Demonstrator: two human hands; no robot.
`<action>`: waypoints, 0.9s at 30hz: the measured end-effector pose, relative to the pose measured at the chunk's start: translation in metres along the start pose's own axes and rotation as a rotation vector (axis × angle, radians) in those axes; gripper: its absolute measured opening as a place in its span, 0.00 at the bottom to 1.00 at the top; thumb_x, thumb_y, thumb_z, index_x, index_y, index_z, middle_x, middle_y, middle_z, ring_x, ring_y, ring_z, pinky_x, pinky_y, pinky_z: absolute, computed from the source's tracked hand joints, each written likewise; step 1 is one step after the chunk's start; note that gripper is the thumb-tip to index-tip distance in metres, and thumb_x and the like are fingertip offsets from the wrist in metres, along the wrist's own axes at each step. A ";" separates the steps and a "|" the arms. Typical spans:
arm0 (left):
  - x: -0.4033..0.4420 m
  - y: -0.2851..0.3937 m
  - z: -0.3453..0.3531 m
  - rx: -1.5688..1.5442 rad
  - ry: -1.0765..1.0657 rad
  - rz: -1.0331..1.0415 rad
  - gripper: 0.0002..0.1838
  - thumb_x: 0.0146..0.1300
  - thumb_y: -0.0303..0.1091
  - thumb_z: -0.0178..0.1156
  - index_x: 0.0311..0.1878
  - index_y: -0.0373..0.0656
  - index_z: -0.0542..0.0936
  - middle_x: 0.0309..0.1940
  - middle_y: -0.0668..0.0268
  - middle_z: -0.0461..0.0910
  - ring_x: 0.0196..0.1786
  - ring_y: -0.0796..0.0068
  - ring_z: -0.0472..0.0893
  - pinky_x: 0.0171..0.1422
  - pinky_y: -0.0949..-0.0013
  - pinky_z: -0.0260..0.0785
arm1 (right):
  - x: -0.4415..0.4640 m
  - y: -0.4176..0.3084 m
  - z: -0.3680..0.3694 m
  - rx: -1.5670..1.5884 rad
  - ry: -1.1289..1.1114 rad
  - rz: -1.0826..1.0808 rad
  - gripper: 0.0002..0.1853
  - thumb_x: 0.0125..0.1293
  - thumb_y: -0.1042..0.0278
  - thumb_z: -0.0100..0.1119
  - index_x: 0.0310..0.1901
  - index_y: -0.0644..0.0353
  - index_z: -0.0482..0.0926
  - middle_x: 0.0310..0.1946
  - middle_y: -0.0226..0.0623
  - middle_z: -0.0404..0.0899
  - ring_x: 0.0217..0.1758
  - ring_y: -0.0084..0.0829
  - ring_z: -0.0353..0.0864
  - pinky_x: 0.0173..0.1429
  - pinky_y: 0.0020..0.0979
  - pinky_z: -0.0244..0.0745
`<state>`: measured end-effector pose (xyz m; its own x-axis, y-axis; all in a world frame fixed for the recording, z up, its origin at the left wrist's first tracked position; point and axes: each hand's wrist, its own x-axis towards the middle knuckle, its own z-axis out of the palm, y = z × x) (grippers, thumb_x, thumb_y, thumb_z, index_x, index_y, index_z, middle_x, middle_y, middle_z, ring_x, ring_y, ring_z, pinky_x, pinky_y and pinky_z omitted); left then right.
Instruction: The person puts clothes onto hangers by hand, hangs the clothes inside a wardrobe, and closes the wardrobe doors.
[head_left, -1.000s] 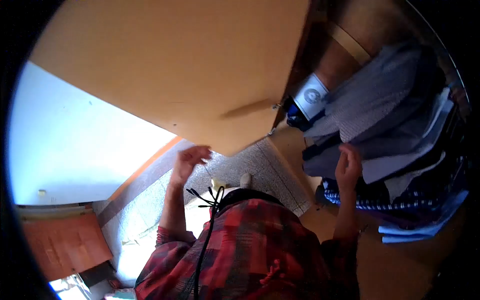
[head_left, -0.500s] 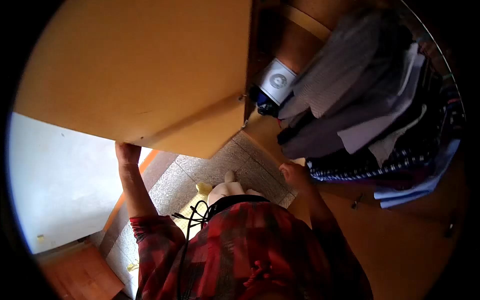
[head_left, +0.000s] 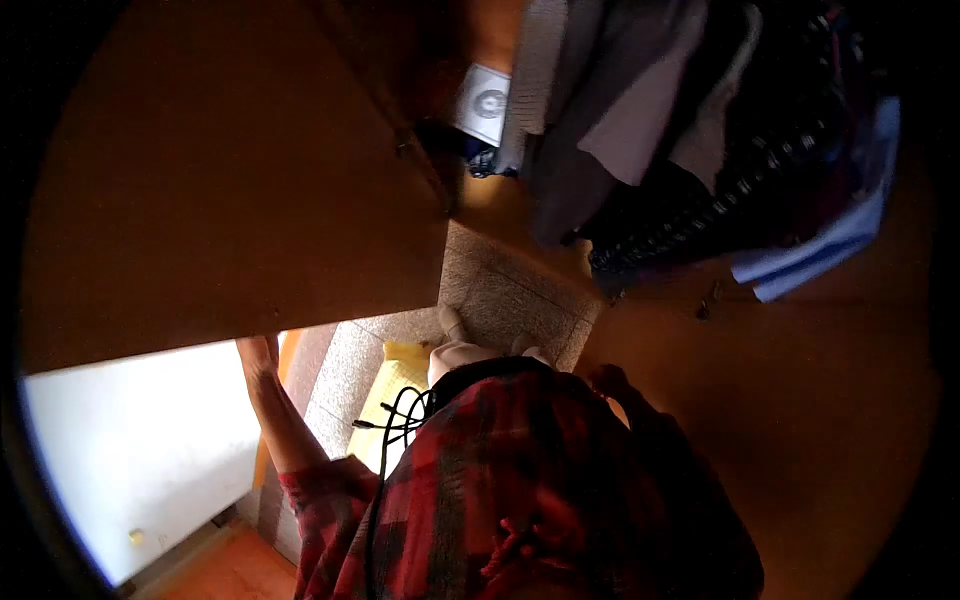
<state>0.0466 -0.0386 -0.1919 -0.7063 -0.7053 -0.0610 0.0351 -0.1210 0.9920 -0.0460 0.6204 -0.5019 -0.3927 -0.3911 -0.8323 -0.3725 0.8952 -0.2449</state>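
Note:
At the lower edge of the brown wooden wardrobe door is my left hand. It grips that edge, with the fingertips hidden by the panel. My right hand is low beside my body, in shadow near the other brown door panel. Its fingers look loosely curled, and nothing shows in them. Above it, inside the wardrobe, hang several dark and grey garments. A light blue cloth hangs at their right end. Left of the clothes is a white box with a round grey print.
Grey tiles cover the floor around my feet. A yellow mat or cloth lies to the left, near black cords hanging at my waist. A bright white panel and a reddish wooden surface are at lower left.
The door panel has swung lower in view and darkened, with my left hand still at its edge. My right hand has dropped away from the clothes towards my body. The view has shifted.

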 end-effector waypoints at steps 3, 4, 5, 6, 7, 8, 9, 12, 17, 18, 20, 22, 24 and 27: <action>-0.048 0.029 0.073 0.602 -0.206 0.215 0.20 0.70 0.49 0.43 0.36 0.42 0.74 0.25 0.70 0.73 0.24 0.80 0.70 0.24 0.75 0.58 | -0.036 -0.010 0.015 0.949 0.089 0.314 0.13 0.61 0.62 0.53 0.22 0.59 0.73 0.16 0.40 0.68 0.21 0.34 0.67 0.26 0.35 0.64; -0.059 0.019 0.098 0.197 -0.177 0.250 0.15 0.70 0.41 0.47 0.37 0.40 0.75 0.25 0.69 0.74 0.26 0.80 0.70 0.26 0.75 0.61 | -0.041 -0.010 0.024 1.028 0.119 0.333 0.13 0.61 0.61 0.53 0.24 0.59 0.73 0.17 0.40 0.68 0.22 0.34 0.68 0.27 0.35 0.65; -0.069 0.017 0.122 0.135 -0.187 0.192 0.11 0.68 0.37 0.49 0.37 0.40 0.76 0.25 0.70 0.74 0.27 0.79 0.72 0.27 0.75 0.62 | -0.046 -0.011 0.033 1.110 0.149 0.353 0.12 0.61 0.61 0.53 0.25 0.58 0.73 0.18 0.40 0.69 0.23 0.34 0.69 0.28 0.36 0.65; -0.076 0.017 0.142 0.074 -0.193 0.131 0.08 0.67 0.33 0.52 0.36 0.40 0.77 0.24 0.70 0.75 0.28 0.79 0.73 0.28 0.74 0.64 | -0.049 -0.011 0.044 1.184 0.174 0.375 0.12 0.61 0.60 0.53 0.26 0.58 0.73 0.20 0.39 0.69 0.24 0.34 0.69 0.28 0.37 0.66; -0.078 0.017 0.154 0.197 -0.324 0.183 0.05 0.65 0.29 0.53 0.35 0.40 0.78 0.24 0.69 0.76 0.28 0.78 0.74 0.29 0.73 0.66 | -0.051 -0.010 0.059 1.264 0.202 0.395 0.11 0.61 0.59 0.53 0.28 0.57 0.73 0.21 0.39 0.70 0.25 0.34 0.70 0.29 0.37 0.66; -0.078 0.019 0.166 0.319 -0.452 0.237 0.04 0.63 0.25 0.55 0.34 0.39 0.78 0.24 0.69 0.77 0.29 0.77 0.76 0.30 0.72 0.68 | -0.054 -0.010 0.073 1.335 0.230 0.418 0.11 0.61 0.59 0.53 0.29 0.57 0.73 0.22 0.39 0.71 0.25 0.35 0.70 0.30 0.38 0.66; -0.077 0.027 0.190 0.432 -0.502 0.371 0.04 0.62 0.23 0.54 0.32 0.38 0.77 0.25 0.66 0.78 0.28 0.76 0.76 0.31 0.73 0.69 | -0.061 -0.012 0.086 1.406 0.259 0.447 0.11 0.61 0.58 0.53 0.30 0.57 0.73 0.23 0.38 0.71 0.26 0.35 0.71 0.31 0.39 0.67; -0.074 0.046 0.268 0.599 -0.576 0.805 0.02 0.56 0.20 0.58 0.31 0.36 0.77 0.22 0.60 0.78 0.22 0.73 0.76 0.27 0.72 0.68 | -0.080 -0.018 0.130 1.666 0.362 0.528 0.11 0.61 0.56 0.53 0.34 0.55 0.74 0.27 0.37 0.73 0.29 0.35 0.72 0.33 0.41 0.68; -0.061 0.050 0.333 0.541 -0.661 0.804 0.03 0.55 0.24 0.61 0.29 0.38 0.76 0.22 0.60 0.77 0.22 0.73 0.76 0.27 0.73 0.68 | -0.121 -0.038 0.211 2.098 0.635 0.676 0.14 0.61 0.53 0.52 0.41 0.53 0.74 0.33 0.35 0.76 0.34 0.36 0.75 0.38 0.44 0.70; -0.057 0.053 0.343 0.527 -0.683 0.784 0.04 0.56 0.25 0.61 0.29 0.39 0.76 0.22 0.61 0.77 0.21 0.74 0.76 0.27 0.74 0.68 | -0.131 -0.043 0.223 2.165 0.713 0.699 0.15 0.61 0.52 0.52 0.42 0.53 0.74 0.34 0.35 0.76 0.35 0.36 0.75 0.38 0.45 0.71; -0.049 0.058 0.358 0.547 -0.715 0.768 0.04 0.56 0.26 0.62 0.29 0.39 0.76 0.22 0.61 0.76 0.22 0.76 0.77 0.27 0.74 0.69 | -0.154 -0.037 0.243 2.258 0.944 0.757 0.17 0.61 0.51 0.52 0.45 0.52 0.75 0.36 0.34 0.77 0.37 0.37 0.76 0.40 0.47 0.72; -0.036 0.056 0.370 0.464 -0.816 0.728 0.05 0.56 0.26 0.62 0.29 0.39 0.75 0.21 0.62 0.76 0.22 0.76 0.77 0.27 0.74 0.69 | -0.180 -0.025 0.233 2.261 1.250 0.824 0.17 0.61 0.51 0.52 0.45 0.53 0.74 0.37 0.35 0.77 0.37 0.37 0.76 0.40 0.46 0.72; -0.023 0.046 0.375 0.443 -0.832 0.730 0.05 0.56 0.26 0.62 0.29 0.39 0.75 0.22 0.62 0.77 0.23 0.75 0.78 0.28 0.74 0.70 | -0.206 -0.016 0.213 2.199 1.536 0.858 0.18 0.62 0.51 0.51 0.46 0.54 0.74 0.37 0.36 0.77 0.37 0.37 0.76 0.41 0.45 0.72; -0.011 0.056 0.381 0.454 -0.945 0.706 0.05 0.55 0.27 0.62 0.33 0.39 0.76 0.27 0.59 0.80 0.29 0.71 0.82 0.34 0.72 0.73 | -0.248 -0.010 0.160 2.038 1.927 0.882 0.18 0.62 0.52 0.50 0.47 0.56 0.73 0.38 0.37 0.76 0.37 0.37 0.76 0.41 0.43 0.73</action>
<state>-0.2132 0.2286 -0.0934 -0.8675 0.2780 0.4125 0.4972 0.4596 0.7359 0.1896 0.7424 -0.3723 -0.1103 0.9300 -0.3506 0.1630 -0.3310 -0.9294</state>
